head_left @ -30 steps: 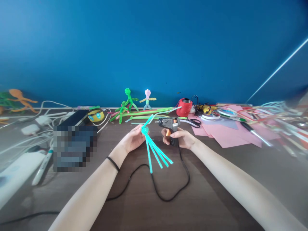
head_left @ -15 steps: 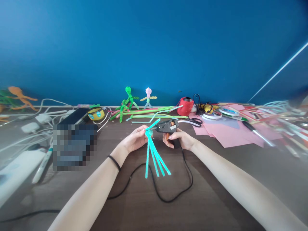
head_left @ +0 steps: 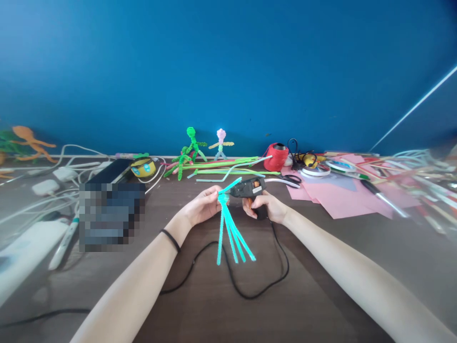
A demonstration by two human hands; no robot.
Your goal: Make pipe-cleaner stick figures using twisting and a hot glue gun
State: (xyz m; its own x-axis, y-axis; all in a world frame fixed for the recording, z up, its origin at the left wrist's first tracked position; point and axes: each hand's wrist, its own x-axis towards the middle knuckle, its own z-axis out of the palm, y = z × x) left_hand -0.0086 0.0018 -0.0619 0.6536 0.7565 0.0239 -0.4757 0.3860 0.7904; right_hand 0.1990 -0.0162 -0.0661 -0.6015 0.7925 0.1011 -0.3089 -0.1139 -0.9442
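My left hand (head_left: 206,205) pinches a bundle of turquoise pipe cleaners (head_left: 230,228) near its top, where the strands join. Several strands fan downward over the table, and a short one points up to the right. In my right hand (head_left: 267,206) is a black glue gun (head_left: 249,187) with an orange trigger, a finger on the trigger. A white glue stick sticks out of its back. The nozzle points left at the joined part of the pipe cleaners; whether it touches them I cannot tell. The gun's black cord (head_left: 246,297) loops below on the table.
Green pipe-cleaner figures (head_left: 192,138) and a pink-headed one (head_left: 221,138) stand by the blue wall. Loose pipe cleaners (head_left: 228,166), a red spool (head_left: 276,157), scissors (head_left: 293,179) and pink paper (head_left: 342,197) lie behind my hands. Cables and chargers (head_left: 45,187) crowd the left.
Both hands stay in nearly the same pose, with the glue gun held at the pipe cleaners. The view has shifted very slightly.
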